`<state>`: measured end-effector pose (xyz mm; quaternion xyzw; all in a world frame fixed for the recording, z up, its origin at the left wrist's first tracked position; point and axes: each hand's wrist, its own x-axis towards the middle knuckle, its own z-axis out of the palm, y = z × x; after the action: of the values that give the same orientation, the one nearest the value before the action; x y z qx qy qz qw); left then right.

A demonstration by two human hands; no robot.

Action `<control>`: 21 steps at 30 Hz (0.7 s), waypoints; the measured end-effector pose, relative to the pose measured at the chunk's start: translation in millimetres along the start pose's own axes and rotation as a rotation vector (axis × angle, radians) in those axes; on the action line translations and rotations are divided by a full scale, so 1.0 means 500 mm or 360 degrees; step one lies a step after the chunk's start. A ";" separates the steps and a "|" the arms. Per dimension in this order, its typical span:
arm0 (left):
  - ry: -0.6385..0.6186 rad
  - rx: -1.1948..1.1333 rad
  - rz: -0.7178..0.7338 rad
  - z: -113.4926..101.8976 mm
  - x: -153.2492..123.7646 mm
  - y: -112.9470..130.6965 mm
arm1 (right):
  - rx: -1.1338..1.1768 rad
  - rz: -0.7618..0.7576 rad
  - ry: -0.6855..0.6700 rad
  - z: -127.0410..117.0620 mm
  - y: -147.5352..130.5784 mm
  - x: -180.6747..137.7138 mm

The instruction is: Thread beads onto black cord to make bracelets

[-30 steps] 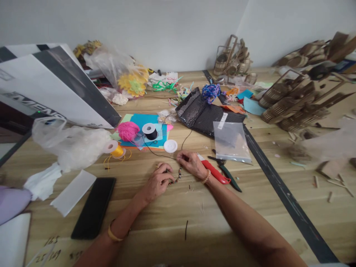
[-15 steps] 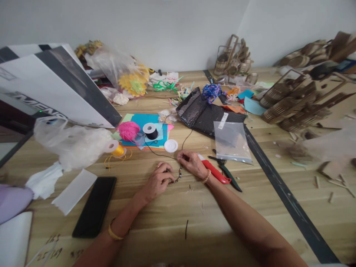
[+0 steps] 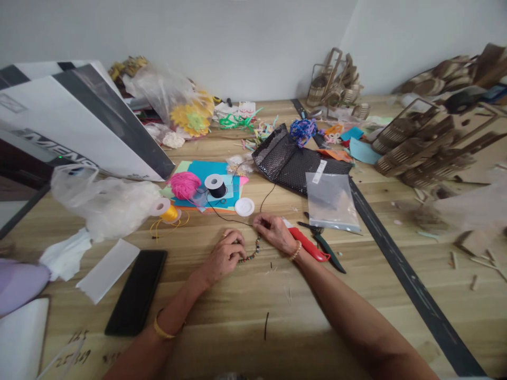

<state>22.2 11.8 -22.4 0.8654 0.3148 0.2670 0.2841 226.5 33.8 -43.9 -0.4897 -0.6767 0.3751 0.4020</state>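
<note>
A short string of small multicoloured beads (image 3: 251, 257) curves over the wooden table between my two hands. My left hand (image 3: 225, 254) rests at its left end, fingers curled and closed over the beads. At the other end my right hand (image 3: 276, 232) pinches the strand where it meets a thin black cord (image 3: 225, 217); the fingers hide the exact spot. The cord runs back towards a white spool of black cord (image 3: 215, 187). Just beyond my hands lies a white round lid (image 3: 244, 207). A red-handled tool (image 3: 309, 245) lies beside my right wrist.
Dark green pliers (image 3: 329, 253) lie to the right, near a clear zip bag (image 3: 333, 203) and a black bubble mailer (image 3: 291, 169). Left are a phone (image 3: 135, 293), a spool of yellow cord (image 3: 168, 212) and pink yarn (image 3: 185, 186). Small bamboo baskets (image 3: 412, 142) stand far right.
The view has shifted very slightly. Both hands stay in nearly the same place on the bead string, with hardly any finger movement.
</note>
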 end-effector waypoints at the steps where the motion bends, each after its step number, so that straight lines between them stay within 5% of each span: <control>1: 0.0001 0.0000 -0.0003 -0.001 0.000 0.000 | 0.0000 -0.0002 0.0002 0.000 0.000 0.000; 21: -0.0122 -0.0059 -0.0014 -0.024 0.001 0.003 | -0.0004 0.0024 -0.0004 -0.002 -0.005 -0.001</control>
<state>15.6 15.1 -13.1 0.8682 0.3024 0.2383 0.3129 226.4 32.8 -41.3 -0.4948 -0.6740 0.3777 0.3978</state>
